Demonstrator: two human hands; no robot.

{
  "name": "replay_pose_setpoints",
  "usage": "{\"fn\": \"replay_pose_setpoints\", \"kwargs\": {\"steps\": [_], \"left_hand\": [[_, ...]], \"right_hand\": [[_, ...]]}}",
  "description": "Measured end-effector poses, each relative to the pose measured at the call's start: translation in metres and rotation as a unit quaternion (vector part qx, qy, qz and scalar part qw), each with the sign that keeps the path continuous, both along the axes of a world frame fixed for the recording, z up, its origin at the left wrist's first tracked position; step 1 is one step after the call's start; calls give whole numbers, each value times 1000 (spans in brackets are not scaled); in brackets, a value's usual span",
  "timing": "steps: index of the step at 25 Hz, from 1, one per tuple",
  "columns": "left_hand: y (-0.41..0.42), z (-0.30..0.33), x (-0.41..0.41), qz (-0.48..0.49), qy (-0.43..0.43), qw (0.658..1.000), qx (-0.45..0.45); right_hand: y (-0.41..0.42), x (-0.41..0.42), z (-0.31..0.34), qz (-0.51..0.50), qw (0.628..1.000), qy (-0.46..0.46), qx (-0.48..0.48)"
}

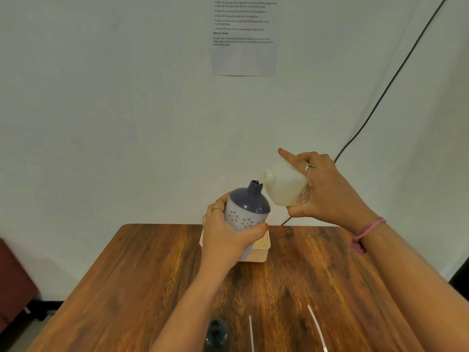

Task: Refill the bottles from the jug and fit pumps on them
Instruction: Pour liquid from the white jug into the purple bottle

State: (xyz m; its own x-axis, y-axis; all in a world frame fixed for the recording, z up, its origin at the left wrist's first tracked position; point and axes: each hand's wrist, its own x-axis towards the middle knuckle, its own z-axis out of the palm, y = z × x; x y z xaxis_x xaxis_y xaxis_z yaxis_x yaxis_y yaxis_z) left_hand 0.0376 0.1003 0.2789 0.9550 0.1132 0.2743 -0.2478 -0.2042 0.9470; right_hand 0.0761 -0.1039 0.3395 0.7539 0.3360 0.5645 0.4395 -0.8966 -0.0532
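**Two hands tilt a jug toward a bottle**

Above the wooden worktop, the left hand grips one round blue-and-white bottle. The right hand grips one translucent plastic jug, spout touching the bottle's neck. One dark bottle and two thin white pump tubes lie near.

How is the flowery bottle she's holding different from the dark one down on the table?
The flowered bottle is pale lavender with a dark blue shoulder; the dark bottle looks dark all over. The flowered bottle is held up, tilted, in the left hand; the dark bottle stands on the table, untouched. Both have open necks, with no pump fitted.
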Motion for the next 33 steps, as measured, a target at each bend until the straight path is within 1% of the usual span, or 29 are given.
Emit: {"fn": "replay_pose_setpoints", "kwargs": {"steps": [14, 23, 33], "left_hand": [[-2, -2, 0, -3, -1, 1000, 7], [-3, -2, 1, -3, -10, 1000, -14], [-5, -3, 0, 0, -7, 1000, -1]], "right_hand": [[0, -1, 0, -5, 1000, -6, -17], [-2, 0, 1, -3, 1000, -11, -19], [-3, -1, 2, -9, 999, -11, -29]]}}
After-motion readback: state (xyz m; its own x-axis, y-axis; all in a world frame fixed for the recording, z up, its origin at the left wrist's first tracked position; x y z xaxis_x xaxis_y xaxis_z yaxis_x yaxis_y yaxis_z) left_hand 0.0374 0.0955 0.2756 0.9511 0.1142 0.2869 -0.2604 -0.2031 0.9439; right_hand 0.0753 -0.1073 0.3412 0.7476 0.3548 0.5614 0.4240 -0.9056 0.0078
